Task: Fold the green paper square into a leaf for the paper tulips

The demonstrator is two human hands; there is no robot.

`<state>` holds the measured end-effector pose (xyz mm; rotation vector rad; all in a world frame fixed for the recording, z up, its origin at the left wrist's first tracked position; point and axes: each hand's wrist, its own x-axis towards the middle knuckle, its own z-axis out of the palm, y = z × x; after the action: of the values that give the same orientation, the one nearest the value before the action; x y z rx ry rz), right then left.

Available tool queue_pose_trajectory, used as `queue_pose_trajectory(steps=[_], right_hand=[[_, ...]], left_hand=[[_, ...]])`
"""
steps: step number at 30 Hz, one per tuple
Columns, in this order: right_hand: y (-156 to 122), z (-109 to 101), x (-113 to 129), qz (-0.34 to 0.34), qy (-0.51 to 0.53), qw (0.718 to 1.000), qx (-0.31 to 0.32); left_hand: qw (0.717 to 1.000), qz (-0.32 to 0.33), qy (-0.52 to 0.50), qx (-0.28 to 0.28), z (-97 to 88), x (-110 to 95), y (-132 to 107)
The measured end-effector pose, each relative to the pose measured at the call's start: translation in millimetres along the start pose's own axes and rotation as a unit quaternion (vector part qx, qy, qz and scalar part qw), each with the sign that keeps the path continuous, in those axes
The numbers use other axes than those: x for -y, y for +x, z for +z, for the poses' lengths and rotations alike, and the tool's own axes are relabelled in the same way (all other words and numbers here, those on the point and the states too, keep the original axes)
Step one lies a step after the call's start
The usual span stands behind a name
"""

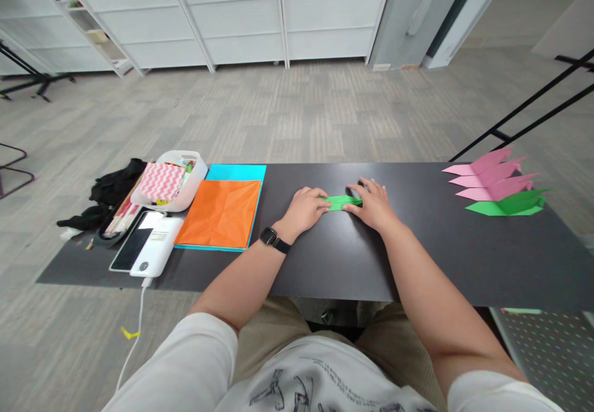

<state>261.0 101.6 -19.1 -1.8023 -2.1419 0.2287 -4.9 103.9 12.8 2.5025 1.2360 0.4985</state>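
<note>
A narrow strip of folded green paper lies on the dark table in front of me. My left hand, a black watch at its wrist, has its fingers closed on the strip's left end. At the right end, my right hand grips the paper, thumb on the near side and fingers curved along the far side. Part of each end is hidden under the fingers. Off to the right stand folded pink paper shapes and a folded green paper shape, in a row with pointed tips.
Left of my hands lies a stack of orange paper over blue paper. Beyond it are a white power bank with a cable, a phone, a white plastic box and black cloth. The dark table is narrow.
</note>
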Motion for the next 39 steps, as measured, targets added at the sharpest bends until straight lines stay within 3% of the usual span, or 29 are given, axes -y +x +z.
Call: queue_pose_trajectory(steps=[7, 10, 15, 29, 39], right_hand=[[-2, -11, -8, -0.003, 0.036, 0.999, -0.011], [-1, -15, 3, -0.035, 0.066, 0.997, -0.037], [0, -7, 27, -0.080, 0.079, 0.993, -0.015], [2, -4, 34, -0.035, 0.070, 0.997, 0.011], [2, -5, 34, -0.030, 0.070, 0.997, 0.026]], left_hand=[[1.000, 0.004, -0.008, -0.011, 3.3, 3, 0], [1.000, 0.006, -0.007, -0.016, 5.1, 1, 1], [0.999, 0.002, -0.010, -0.035, 9.7, 0, 2], [0.998, -0.029, -0.013, -0.056, 16.1, 3, 0], [0.997, -0.070, -0.008, -0.017, 0.2, 7, -10]])
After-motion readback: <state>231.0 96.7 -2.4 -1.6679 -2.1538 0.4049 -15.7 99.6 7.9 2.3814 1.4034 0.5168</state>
